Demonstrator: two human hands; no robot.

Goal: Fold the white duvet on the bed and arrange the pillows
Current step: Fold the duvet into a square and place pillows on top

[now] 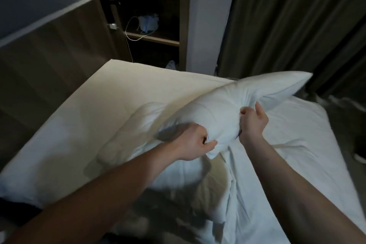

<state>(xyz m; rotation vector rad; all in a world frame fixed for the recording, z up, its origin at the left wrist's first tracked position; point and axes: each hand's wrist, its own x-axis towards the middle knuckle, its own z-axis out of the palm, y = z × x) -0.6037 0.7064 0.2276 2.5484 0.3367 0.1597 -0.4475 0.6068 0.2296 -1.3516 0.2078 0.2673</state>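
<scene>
A white pillow (227, 103) is lifted off the bed, tilted with its far corner pointing up to the right. My left hand (195, 141) grips its near lower corner. My right hand (253, 120) grips its near edge a little further right, fingers curled into the cloth. A second white pillow (136, 132) lies flat below and to the left of the held one. Rumpled white bedding, possibly the duvet (277, 164), spreads over the right and near part of the bed (59, 144).
A dark headboard panel (49, 49) runs along the left side. Wooden shelves (154, 16) with a charger, a white cable and small items stand behind the bed's far corner. Dark curtains (297, 16) hang at the right, with floor beyond the bed's right edge.
</scene>
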